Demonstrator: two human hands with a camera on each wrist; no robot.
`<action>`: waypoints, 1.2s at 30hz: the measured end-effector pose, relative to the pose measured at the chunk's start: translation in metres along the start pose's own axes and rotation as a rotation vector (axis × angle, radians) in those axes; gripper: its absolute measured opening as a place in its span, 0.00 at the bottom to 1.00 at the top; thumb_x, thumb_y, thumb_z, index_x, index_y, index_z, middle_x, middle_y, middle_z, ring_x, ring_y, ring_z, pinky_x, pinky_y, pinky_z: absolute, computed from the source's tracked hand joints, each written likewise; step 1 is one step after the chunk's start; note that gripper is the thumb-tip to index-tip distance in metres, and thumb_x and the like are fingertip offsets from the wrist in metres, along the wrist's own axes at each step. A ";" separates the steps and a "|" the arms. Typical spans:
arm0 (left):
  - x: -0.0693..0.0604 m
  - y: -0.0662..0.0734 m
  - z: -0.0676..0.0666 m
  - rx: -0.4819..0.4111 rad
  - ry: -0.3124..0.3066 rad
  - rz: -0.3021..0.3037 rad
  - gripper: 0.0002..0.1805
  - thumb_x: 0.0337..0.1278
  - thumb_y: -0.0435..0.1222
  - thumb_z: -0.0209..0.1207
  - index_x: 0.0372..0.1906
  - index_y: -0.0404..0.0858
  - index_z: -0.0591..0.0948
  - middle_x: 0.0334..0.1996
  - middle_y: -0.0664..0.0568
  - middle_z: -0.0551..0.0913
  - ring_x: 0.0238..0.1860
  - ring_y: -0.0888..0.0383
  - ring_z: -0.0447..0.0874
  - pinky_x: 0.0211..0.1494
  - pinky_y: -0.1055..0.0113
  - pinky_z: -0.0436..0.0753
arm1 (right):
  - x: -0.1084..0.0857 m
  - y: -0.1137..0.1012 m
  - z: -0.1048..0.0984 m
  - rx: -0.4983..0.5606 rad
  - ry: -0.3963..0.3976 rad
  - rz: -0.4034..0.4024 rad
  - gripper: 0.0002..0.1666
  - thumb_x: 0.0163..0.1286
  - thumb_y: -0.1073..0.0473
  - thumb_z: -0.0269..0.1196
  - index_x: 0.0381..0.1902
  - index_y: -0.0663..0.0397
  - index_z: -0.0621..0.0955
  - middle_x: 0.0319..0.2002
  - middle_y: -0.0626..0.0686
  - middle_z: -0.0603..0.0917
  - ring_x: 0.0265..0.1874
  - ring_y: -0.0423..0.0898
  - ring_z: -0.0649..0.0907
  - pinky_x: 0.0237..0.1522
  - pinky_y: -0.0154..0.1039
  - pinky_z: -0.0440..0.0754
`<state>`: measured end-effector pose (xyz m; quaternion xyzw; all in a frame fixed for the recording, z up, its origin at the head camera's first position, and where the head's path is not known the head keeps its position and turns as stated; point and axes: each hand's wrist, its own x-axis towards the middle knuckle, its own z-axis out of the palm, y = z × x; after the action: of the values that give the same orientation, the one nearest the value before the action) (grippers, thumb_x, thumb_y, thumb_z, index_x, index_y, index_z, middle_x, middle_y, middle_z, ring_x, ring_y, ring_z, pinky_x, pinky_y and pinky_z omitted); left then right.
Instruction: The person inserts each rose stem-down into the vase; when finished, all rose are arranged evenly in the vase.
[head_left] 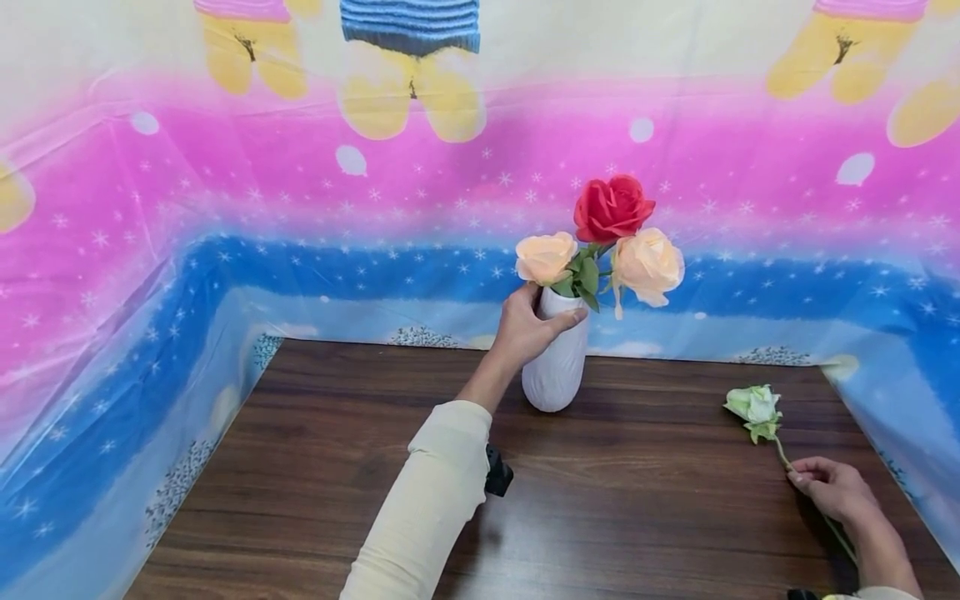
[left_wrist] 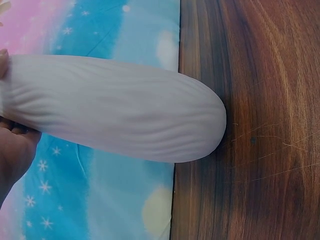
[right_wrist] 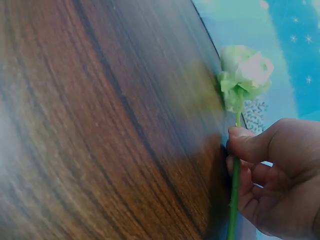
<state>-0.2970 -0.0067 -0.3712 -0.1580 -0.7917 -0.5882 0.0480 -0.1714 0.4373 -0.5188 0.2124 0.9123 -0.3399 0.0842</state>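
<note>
A white ribbed vase (head_left: 555, 367) stands on the table, and my left hand (head_left: 528, 327) grips it round its neck. Out of its mouth rise a red rose (head_left: 613, 208) and two peach roses, one on the left (head_left: 546, 257) and one on the right (head_left: 648, 267), with green leaves between them. In the left wrist view the vase (left_wrist: 120, 107) fills the middle, fingers at its narrow end. At the right, my right hand (head_left: 840, 493) pinches the stem of a pale green-white rose (head_left: 753, 410) between thumb and fingers. The right wrist view shows this rose (right_wrist: 247, 72) close up.
The dark wooden table (head_left: 315, 475) has a cloth backdrop (head_left: 420, 192) in pink and blue along its back and sides. A small black device (head_left: 498, 472) sits at the left wrist, by the cream sleeve (head_left: 427, 500).
</note>
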 end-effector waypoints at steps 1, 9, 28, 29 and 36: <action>0.000 0.000 0.000 0.001 0.000 -0.001 0.32 0.58 0.45 0.71 0.65 0.41 0.75 0.58 0.47 0.83 0.57 0.50 0.85 0.59 0.53 0.86 | -0.001 -0.001 0.001 -0.002 0.004 -0.016 0.16 0.75 0.62 0.59 0.51 0.73 0.78 0.35 0.57 0.82 0.31 0.44 0.75 0.31 0.35 0.70; 0.000 0.000 0.002 0.004 -0.003 0.001 0.32 0.58 0.45 0.71 0.65 0.41 0.76 0.57 0.47 0.84 0.56 0.50 0.86 0.59 0.55 0.86 | -0.014 -0.026 0.018 -0.029 0.132 -0.230 0.10 0.73 0.68 0.61 0.47 0.71 0.80 0.33 0.57 0.84 0.26 0.35 0.74 0.25 0.33 0.72; 0.001 0.001 0.000 0.020 0.010 -0.005 0.32 0.57 0.45 0.72 0.64 0.40 0.76 0.57 0.46 0.84 0.56 0.50 0.85 0.58 0.55 0.86 | -0.070 -0.121 0.025 0.265 0.449 -0.818 0.08 0.63 0.79 0.66 0.37 0.66 0.81 0.30 0.25 0.78 0.25 0.24 0.76 0.24 0.23 0.72; 0.001 0.001 0.000 0.020 0.012 -0.007 0.32 0.57 0.45 0.72 0.64 0.40 0.76 0.57 0.46 0.84 0.57 0.50 0.85 0.59 0.54 0.86 | -0.072 -0.125 0.024 0.293 0.453 -0.826 0.10 0.61 0.81 0.66 0.37 0.67 0.81 0.30 0.24 0.78 0.25 0.23 0.76 0.24 0.22 0.73; 0.000 0.003 -0.001 0.020 0.011 -0.008 0.32 0.57 0.45 0.72 0.64 0.40 0.76 0.58 0.46 0.83 0.57 0.49 0.85 0.59 0.54 0.86 | -0.085 -0.149 0.021 0.436 0.511 -0.989 0.31 0.52 0.87 0.65 0.48 0.53 0.85 0.41 0.23 0.83 0.30 0.21 0.78 0.31 0.18 0.75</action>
<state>-0.2964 -0.0071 -0.3682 -0.1510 -0.7979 -0.5812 0.0515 -0.1613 0.2944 -0.4227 -0.1502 0.8033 -0.4564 -0.3519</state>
